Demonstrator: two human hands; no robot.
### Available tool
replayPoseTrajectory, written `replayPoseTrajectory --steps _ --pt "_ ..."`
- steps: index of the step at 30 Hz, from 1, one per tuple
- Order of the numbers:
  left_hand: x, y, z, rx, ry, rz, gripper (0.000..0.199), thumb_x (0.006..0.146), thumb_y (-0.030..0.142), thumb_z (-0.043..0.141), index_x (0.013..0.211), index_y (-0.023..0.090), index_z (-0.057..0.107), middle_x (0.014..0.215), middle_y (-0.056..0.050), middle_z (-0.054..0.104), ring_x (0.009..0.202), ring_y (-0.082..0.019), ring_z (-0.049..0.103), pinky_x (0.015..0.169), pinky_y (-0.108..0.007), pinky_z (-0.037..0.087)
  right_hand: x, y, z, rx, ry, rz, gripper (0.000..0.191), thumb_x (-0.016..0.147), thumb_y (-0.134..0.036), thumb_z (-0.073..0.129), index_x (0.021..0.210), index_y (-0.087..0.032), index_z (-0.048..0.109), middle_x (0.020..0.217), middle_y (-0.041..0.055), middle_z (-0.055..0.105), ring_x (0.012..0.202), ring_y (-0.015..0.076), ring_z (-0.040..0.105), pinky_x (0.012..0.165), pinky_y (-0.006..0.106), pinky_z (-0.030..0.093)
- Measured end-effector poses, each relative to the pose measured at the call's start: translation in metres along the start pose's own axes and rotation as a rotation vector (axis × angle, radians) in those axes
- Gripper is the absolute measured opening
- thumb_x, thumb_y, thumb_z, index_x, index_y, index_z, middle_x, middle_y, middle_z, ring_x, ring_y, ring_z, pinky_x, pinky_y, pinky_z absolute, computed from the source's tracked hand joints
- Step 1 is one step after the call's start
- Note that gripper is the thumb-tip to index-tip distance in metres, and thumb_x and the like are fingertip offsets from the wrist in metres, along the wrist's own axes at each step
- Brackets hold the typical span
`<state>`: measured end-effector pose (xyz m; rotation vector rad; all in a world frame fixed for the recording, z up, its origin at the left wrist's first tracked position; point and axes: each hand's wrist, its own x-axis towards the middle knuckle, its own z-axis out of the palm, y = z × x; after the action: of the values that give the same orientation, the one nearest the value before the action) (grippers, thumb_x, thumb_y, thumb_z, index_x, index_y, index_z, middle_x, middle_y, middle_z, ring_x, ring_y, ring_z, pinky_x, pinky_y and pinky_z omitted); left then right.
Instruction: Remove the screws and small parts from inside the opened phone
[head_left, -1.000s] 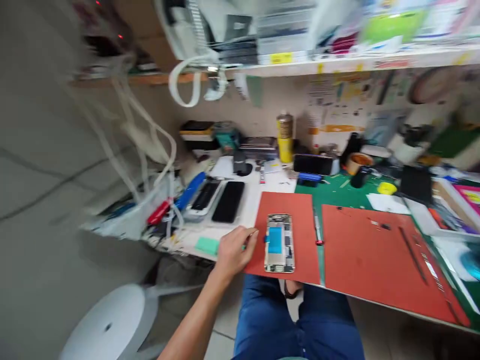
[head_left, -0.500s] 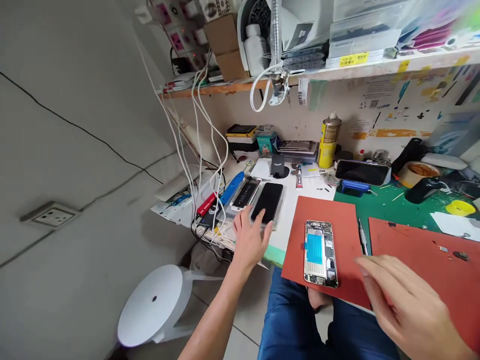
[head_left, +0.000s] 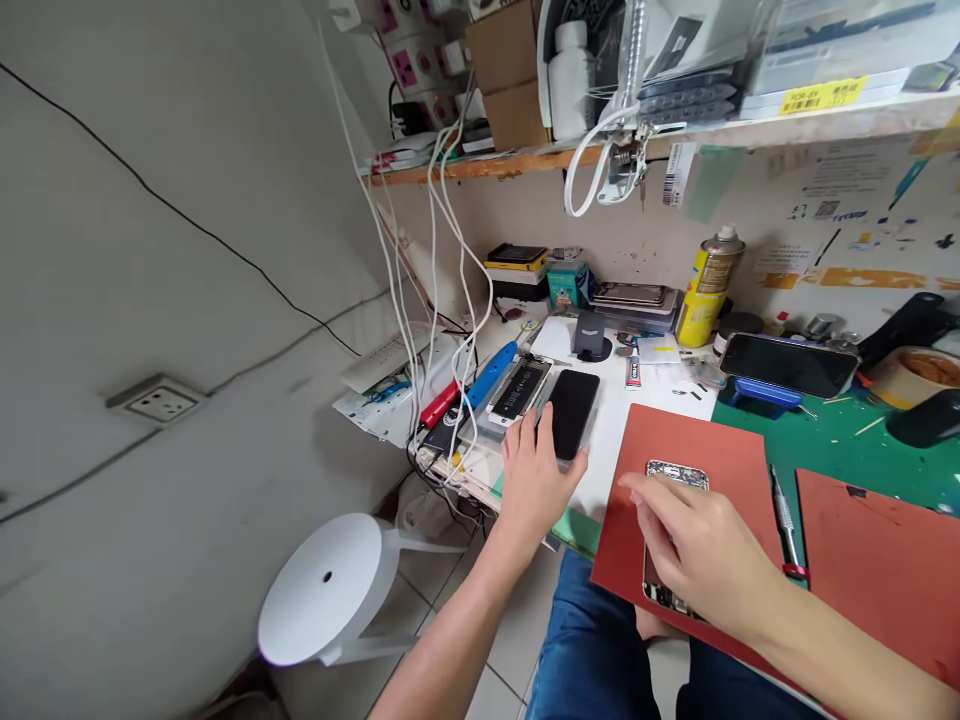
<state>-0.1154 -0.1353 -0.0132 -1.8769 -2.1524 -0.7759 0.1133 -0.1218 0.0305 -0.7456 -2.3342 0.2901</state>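
My left hand (head_left: 538,490) is open, fingers spread, with fingertips at the left edge of a black phone screen (head_left: 576,395). The screen lies on a clear plastic tray beside a white phone part with a black battery (head_left: 519,388). My right hand (head_left: 709,545) hangs over an opened phone housing (head_left: 679,474) on a red mat (head_left: 630,530). Its thumb and fingertips are pressed together; anything between them is too small to make out. The hand covers most of the housing, whose top and bottom ends still show.
A metal pen-like tool (head_left: 784,515) lies right of the red mat, before a second red mat (head_left: 885,550). Behind stand a phone on a blue holder (head_left: 765,395) and a yellow spray can (head_left: 709,290). White cables (head_left: 435,270) hang at left, above a white stool (head_left: 322,590).
My right hand has moved left from beside the red mat to over the phone housing, covering its blue patch. My left hand stays at the black screen. The view has turned left.
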Motion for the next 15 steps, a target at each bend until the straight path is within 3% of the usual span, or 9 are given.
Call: replayPoseTrajectory --steps 6,12,15 --pt "0.013 0.011 0.007 0.046 -0.044 -0.063 0.076 0.098 0.038 0.068 0.160 0.005 0.040 0.142 -0.027 0.062 0.128 -0.043 0.055 0.108 -0.059 0.047 0.033 0.021 0.010 0.331 -0.018 0.401 0.027 0.093 -0.021 0.050 0.108 -0.024 0.072 0.079 0.0009 0.078 0.063 0.0214 0.074 0.056 0.032 0.052" --pt "0.028 0.022 -0.008 0.022 -0.082 -0.191 0.080 0.090 0.033 0.075 0.158 0.005 0.045 0.125 -0.023 0.072 0.118 -0.040 0.060 0.103 -0.053 0.051 0.062 0.028 0.024 1.052 0.046 0.981 0.017 0.081 -0.024 0.071 0.098 -0.021 0.073 0.079 0.0046 0.078 0.071 0.0230 0.075 0.067 0.033 0.057" --pt "0.024 0.039 -0.019 -0.077 -0.091 -0.244 0.079 0.089 0.033 0.075 0.159 0.010 0.046 0.125 -0.020 0.073 0.122 -0.040 0.060 0.102 -0.053 0.052 0.077 0.020 0.031 1.225 0.066 1.032 0.026 0.091 -0.045 0.068 0.096 -0.019 0.072 0.089 0.0095 0.079 0.076 0.0235 0.075 0.077 0.037 0.061"
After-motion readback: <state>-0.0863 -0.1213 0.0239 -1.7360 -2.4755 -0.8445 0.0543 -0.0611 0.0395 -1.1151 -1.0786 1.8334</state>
